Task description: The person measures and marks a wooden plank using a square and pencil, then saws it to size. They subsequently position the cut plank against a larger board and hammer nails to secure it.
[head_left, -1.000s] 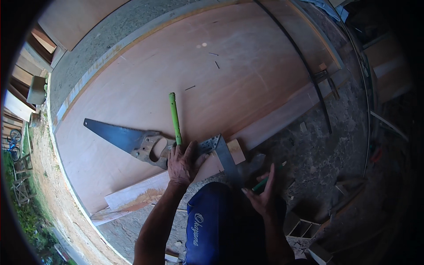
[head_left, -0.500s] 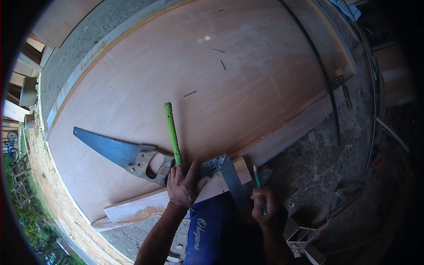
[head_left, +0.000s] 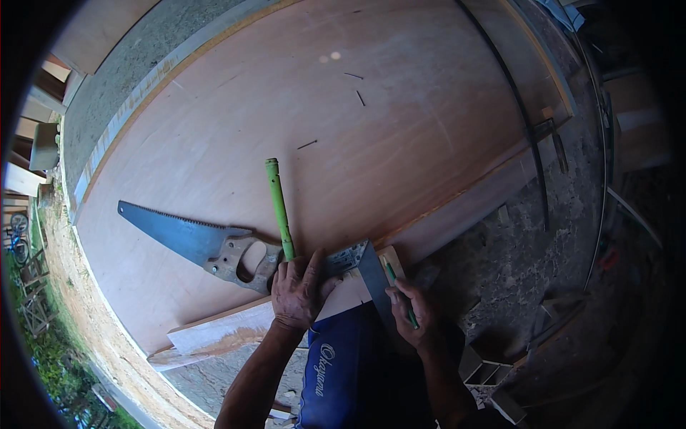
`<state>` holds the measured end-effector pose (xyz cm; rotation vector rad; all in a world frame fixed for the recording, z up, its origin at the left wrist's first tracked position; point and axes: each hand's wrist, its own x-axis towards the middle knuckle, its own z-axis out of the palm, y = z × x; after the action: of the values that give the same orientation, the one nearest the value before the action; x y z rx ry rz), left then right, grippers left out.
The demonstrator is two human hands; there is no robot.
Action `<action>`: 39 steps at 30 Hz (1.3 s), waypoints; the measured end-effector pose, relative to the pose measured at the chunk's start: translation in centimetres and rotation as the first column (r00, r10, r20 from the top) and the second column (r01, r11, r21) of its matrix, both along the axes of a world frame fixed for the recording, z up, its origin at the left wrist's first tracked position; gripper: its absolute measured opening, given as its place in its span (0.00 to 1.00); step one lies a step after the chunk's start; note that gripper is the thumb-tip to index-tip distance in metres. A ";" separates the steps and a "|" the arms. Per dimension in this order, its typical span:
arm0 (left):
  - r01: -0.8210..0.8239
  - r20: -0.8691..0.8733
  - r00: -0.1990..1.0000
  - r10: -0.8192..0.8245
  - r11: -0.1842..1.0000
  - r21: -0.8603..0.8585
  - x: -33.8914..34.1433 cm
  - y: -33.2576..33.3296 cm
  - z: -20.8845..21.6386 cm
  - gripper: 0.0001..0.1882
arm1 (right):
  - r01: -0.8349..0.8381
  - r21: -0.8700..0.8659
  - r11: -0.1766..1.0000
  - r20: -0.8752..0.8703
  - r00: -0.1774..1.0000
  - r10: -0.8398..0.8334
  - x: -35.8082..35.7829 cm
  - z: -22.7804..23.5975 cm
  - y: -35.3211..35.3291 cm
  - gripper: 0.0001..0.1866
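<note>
My left hand (head_left: 299,294) presses a metal carpenter's square (head_left: 347,260) onto a narrow wooden board (head_left: 350,296) near my lap, its fingers curled around the square's near end. The square's other leg crosses the board towards me. A green pencil (head_left: 391,273) is pinched in my right hand (head_left: 416,311), its upper end pointing away from me. Its tip is by the square's right edge, over the board's end; whether it touches the wood I cannot tell. A green rod-like handle (head_left: 279,207) stretches away beyond my left fingers, its near end hidden by them.
A handsaw (head_left: 175,234) lies left of my left hand on a large plywood sheet (head_left: 214,150). Several loose nails (head_left: 307,144) are scattered farther out. A black strip (head_left: 511,89) curves over the sheet's right side. Rough concrete (head_left: 514,264) shows at right.
My right hand has moved left and a little away from me, bringing the pencil from beside the board to the square's edge. My left hand stays on the square.
</note>
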<state>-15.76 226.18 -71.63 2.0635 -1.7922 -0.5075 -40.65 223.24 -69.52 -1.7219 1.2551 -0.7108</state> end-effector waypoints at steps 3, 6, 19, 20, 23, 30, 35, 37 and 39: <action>0.003 0.009 1.000 -0.003 1.000 -0.011 0.0 0.1 0.1 0.33 | -0.031 -0.050 0.998 -0.046 0.999 0.028 0.0 0.4 -0.3 0.19; 0.001 -0.010 1.000 -0.001 1.000 0.006 0.1 0.0 0.2 0.32 | -0.063 -0.065 0.996 -0.021 0.998 0.062 0.1 0.5 -0.8 0.18; 0.008 -0.010 1.000 -0.008 1.000 -0.025 -0.1 -0.2 0.6 0.30 | -0.108 -0.022 0.994 -0.167 0.980 0.103 0.7 2.1 -2.3 0.12; 0.007 -0.013 1.000 -0.007 1.000 -0.022 -0.1 -0.2 0.7 0.30 | -0.115 0.004 0.993 -0.157 0.981 0.114 0.5 2.7 -2.0 0.11; 0.006 -0.013 1.000 -0.006 1.000 -0.015 0.1 0.2 0.5 0.30 | -0.173 0.102 0.980 -0.230 0.954 0.192 -1.2 5.4 -0.9 0.10; -0.016 0.019 1.000 0.016 1.000 0.013 -0.2 0.6 0.1 0.30 | -0.033 -0.018 0.999 -0.425 0.905 0.023 -5.4 1.1 8.9 0.22; -0.044 0.095 0.994 0.046 0.999 -0.022 -1.0 0.6 0.0 0.38 | 0.175 -0.022 0.984 -0.122 0.977 -0.177 -4.7 -2.9 11.4 0.27; -0.110 0.122 0.984 0.127 0.984 -0.138 -1.1 1.0 -0.1 0.41 | 0.522 0.385 0.761 -0.038 0.833 -0.552 -4.6 -2.3 11.7 0.29; -0.154 0.144 0.973 0.183 0.969 -0.192 -1.1 1.2 -0.1 0.41 | 0.657 0.580 0.482 -0.015 0.600 -0.800 -5.3 -2.2 11.4 0.31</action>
<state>-16.86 227.33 -71.70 2.1555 -1.6585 -0.1294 -45.94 234.65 -71.74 -0.5224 1.8047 -0.9159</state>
